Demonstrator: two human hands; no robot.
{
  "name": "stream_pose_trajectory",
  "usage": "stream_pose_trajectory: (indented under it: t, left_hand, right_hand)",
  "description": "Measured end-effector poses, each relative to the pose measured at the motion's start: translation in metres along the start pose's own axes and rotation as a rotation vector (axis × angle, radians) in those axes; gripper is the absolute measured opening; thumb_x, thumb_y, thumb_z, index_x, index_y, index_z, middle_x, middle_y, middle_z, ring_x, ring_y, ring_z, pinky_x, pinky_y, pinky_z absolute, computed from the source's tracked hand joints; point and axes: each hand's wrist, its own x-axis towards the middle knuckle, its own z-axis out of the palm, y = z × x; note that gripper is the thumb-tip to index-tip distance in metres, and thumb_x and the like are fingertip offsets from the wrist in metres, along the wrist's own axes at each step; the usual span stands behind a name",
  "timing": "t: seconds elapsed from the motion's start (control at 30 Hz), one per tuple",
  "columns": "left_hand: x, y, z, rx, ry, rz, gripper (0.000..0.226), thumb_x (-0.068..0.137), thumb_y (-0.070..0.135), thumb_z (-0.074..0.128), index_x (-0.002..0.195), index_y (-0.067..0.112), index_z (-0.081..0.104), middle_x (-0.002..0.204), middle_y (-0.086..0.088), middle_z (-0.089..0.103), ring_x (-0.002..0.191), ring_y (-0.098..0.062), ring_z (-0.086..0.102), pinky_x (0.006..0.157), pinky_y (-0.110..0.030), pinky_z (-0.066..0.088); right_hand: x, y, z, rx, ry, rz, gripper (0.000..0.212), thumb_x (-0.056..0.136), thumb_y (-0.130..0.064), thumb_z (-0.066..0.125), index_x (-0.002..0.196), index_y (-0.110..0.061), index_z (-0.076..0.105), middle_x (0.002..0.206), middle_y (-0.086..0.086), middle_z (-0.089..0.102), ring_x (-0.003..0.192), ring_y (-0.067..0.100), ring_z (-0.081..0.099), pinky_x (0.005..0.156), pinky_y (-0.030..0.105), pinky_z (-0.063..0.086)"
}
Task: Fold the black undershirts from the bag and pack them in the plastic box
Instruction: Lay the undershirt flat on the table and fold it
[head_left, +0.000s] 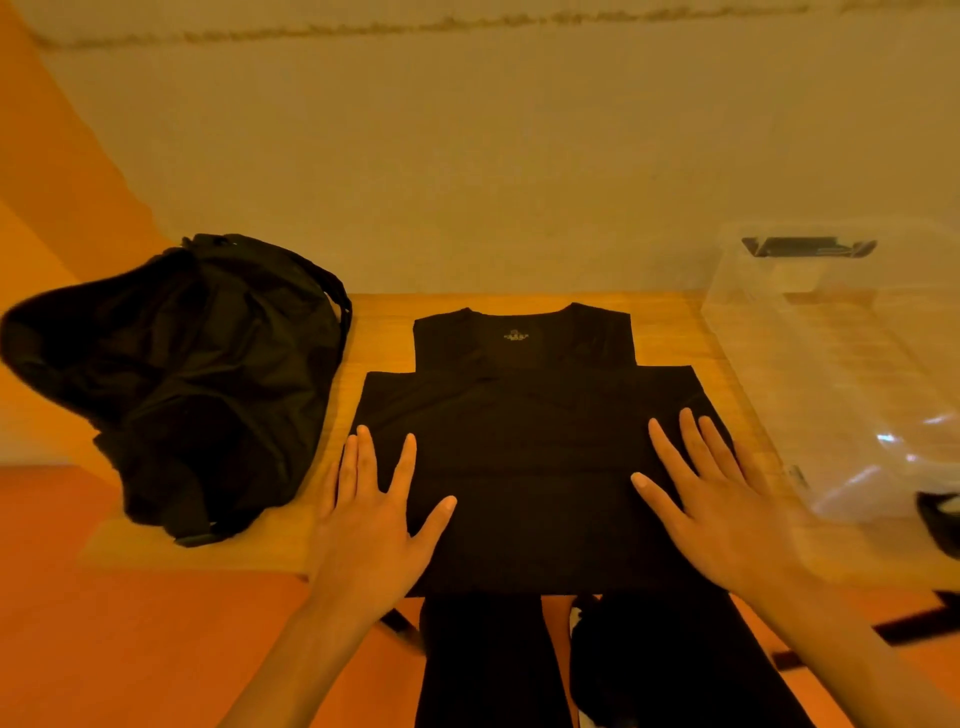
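Undershirt lies mid-way along the surface, partly folded; its near hem blends into dark trousers below. Left hand and right hand press flat on it, fingers spread. Bag slumps at the left edge; clear box at the right edge, cut off.
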Motion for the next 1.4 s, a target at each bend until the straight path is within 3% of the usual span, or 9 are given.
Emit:
stream_pose_trajectory:
  t: [0.13,0.23,0.47,0.57,0.73,0.87,1.1,1.2,1.4]
  left_hand:
    - [-0.002,0.008,-0.019,-0.008,-0.034,-0.011,0.102,0.073,0.086,-0.016,0.161,0.035,-0.006,0.168,-0.013,-0.014,0.154,-0.028,-0.020,0.125,-0.045,-0.009]
    - [0.024,0.021,-0.037,-0.037,0.090,0.060,0.088,0.089,0.082,-0.001,0.162,0.031,0.003,0.169,-0.010,-0.009,0.155,-0.024,-0.015,0.121,-0.041,-0.012]
    - [0.112,0.016,-0.026,-0.036,-0.174,0.058,0.075,0.099,0.070,0.004,0.160,0.031,-0.011,0.168,-0.004,-0.019,0.154,-0.021,-0.019,0.125,-0.043,-0.009]
    - [0.113,0.004,-0.012,0.014,-0.139,0.050,0.075,0.099,0.070,0.004,0.161,0.031,-0.009,0.169,-0.003,-0.013,0.155,-0.020,-0.016,0.126,-0.043,-0.008]
    - [0.126,-0.012,-0.016,-0.192,0.157,0.101,0.046,0.108,0.029,0.036,0.150,0.012,0.043,0.149,-0.014,0.046,0.137,-0.034,0.043,0.112,-0.046,0.038]
    - [0.143,-0.021,-0.030,-0.116,0.065,0.092,0.041,0.092,-0.010,0.048,0.131,0.002,0.055,0.127,-0.019,0.053,0.105,-0.035,0.053,0.079,-0.039,0.047]
    - [0.158,-0.024,-0.044,0.054,-0.067,0.001,0.008,0.102,0.013,0.052,0.109,0.011,0.050,0.122,-0.017,0.049,0.106,-0.035,0.051,0.076,-0.039,0.046]
    - [0.163,-0.022,-0.051,0.019,-0.171,-0.091,0.017,0.104,0.022,0.053,0.111,0.011,0.043,0.127,-0.019,0.043,0.111,-0.039,0.051,0.078,-0.040,0.045]
    - [0.174,-0.033,-0.052,-0.225,-0.208,-0.172,0.018,0.100,0.012,0.057,0.087,0.011,0.045,0.083,-0.009,0.049,0.072,-0.022,0.051,0.058,-0.032,0.040]
  right_hand:
    - [-0.003,-0.010,-0.011,-0.032,0.030,0.028,0.094,0.073,-0.079,-0.025,0.157,-0.037,-0.014,0.168,0.005,-0.014,0.152,0.021,-0.020,0.122,0.041,-0.014]
    - [0.021,-0.029,-0.027,0.017,0.107,-0.007,0.083,0.089,-0.075,-0.006,0.160,-0.033,-0.004,0.169,0.008,-0.005,0.154,0.022,-0.013,0.123,0.042,-0.010]
    - [0.099,-0.026,-0.018,-0.013,0.005,0.038,0.076,0.095,-0.072,0.005,0.160,-0.033,-0.007,0.169,0.006,-0.010,0.154,0.024,-0.014,0.125,0.048,-0.006]
    - [0.099,-0.018,-0.012,0.008,0.039,0.034,0.072,0.097,-0.069,0.006,0.160,-0.035,-0.005,0.169,0.005,-0.009,0.154,0.022,-0.013,0.123,0.045,-0.006]
    - [0.104,0.000,-0.030,0.172,0.254,0.093,0.049,0.107,-0.034,0.038,0.153,-0.017,0.034,0.154,0.019,0.036,0.138,0.037,0.040,0.113,0.049,0.035]
    - [0.117,0.004,-0.045,0.270,0.227,0.282,0.051,0.098,-0.005,0.054,0.147,-0.006,0.037,0.139,0.024,0.044,0.124,0.040,0.047,0.104,0.048,0.044]
    - [0.126,0.014,-0.038,0.300,0.304,0.294,0.042,0.094,0.000,0.058,0.134,-0.003,0.046,0.124,0.023,0.053,0.111,0.039,0.053,0.091,0.046,0.048]
    - [0.124,0.016,-0.034,0.293,0.337,0.288,0.025,0.099,-0.006,0.055,0.122,0.003,0.051,0.119,0.025,0.053,0.102,0.039,0.054,0.080,0.042,0.045]
    - [0.124,0.012,-0.036,0.274,0.308,0.313,0.020,0.099,-0.008,0.057,0.115,0.004,0.055,0.116,0.024,0.052,0.097,0.036,0.056,0.077,0.039,0.045]
